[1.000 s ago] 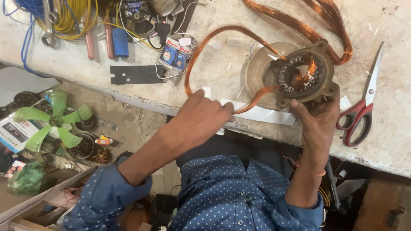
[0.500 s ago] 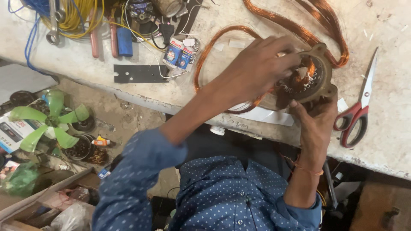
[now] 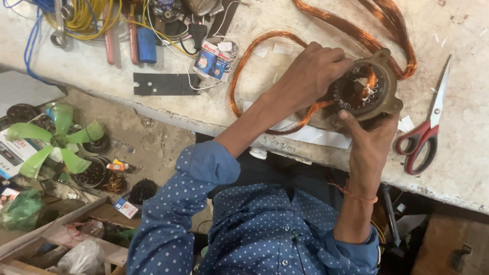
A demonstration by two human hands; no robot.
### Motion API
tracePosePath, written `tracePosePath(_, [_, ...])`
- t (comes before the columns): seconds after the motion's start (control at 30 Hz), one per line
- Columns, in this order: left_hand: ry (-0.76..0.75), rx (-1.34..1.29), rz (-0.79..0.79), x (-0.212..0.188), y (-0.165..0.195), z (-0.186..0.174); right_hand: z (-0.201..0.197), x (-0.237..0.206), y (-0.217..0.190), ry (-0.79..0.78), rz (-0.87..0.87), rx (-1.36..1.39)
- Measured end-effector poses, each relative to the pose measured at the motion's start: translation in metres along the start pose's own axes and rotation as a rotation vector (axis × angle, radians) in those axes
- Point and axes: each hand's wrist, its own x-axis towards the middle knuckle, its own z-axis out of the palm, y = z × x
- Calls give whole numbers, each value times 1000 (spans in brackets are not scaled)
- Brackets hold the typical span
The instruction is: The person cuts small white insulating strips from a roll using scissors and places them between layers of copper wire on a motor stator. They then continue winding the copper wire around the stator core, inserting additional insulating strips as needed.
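Copper wire [image 3: 244, 66] loops out from the round metal stator [image 3: 364, 89], which sits at the near edge of the table [image 3: 458, 168], left of the red-handled scissors [image 3: 425, 132]. Left hand [image 3: 310, 74] lies over the stator's top, its grip curled onto the windings; right hand [image 3: 369, 140] pinches the stator's near rim from below. Judging by look, the stator is heavy and stiff, best held by its rim, while the fine wire is springy and easily kinked

Your sleeves [image 3: 204, 168] are blue with small white dots. The wire coil [image 3: 244, 76] by your left grip [image 3: 310, 76] is copper-orange; the scissors [image 3: 425, 130] right of your right grip [image 3: 369, 147] have red handles. The worktop [image 3: 168, 109] is pale grey.
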Motion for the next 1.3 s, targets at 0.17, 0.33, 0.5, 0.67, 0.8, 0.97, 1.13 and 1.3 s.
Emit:
tracePosePath(0.17, [22, -151, 1, 1, -4, 0, 5, 1, -3, 16, 10, -19])
tracePosePath(0.33, [66, -178, 16, -2, -5, -2, 10, 1, 0, 48, 61, -58])
tracePosePath(0.5, [31, -129, -5, 0, -5, 3, 12, -3, -1, 58, -24, -98])
tracePosePath(0.67, [-2, -143, -43, -2, -8, 8, 10, -8, 2, 86, -26, -131])
tracePosePath(0.8, [73, -148, 36, -10, -11, 13, 9, -8, 6, 113, -8, -78])
tracePosePath(0.97, [155, -159, 68, -16, -8, 15, 9, -4, 2, 108, 21, -80])
tracePosePath(1.13, [-46, -199, -93, -10, -3, 2, 14, 1, -8, 97, 110, -87])
tracePosePath(1.3, [-176, 71, 45, -2, 2, -5, 21, 1, -15, 9, -16, -101])
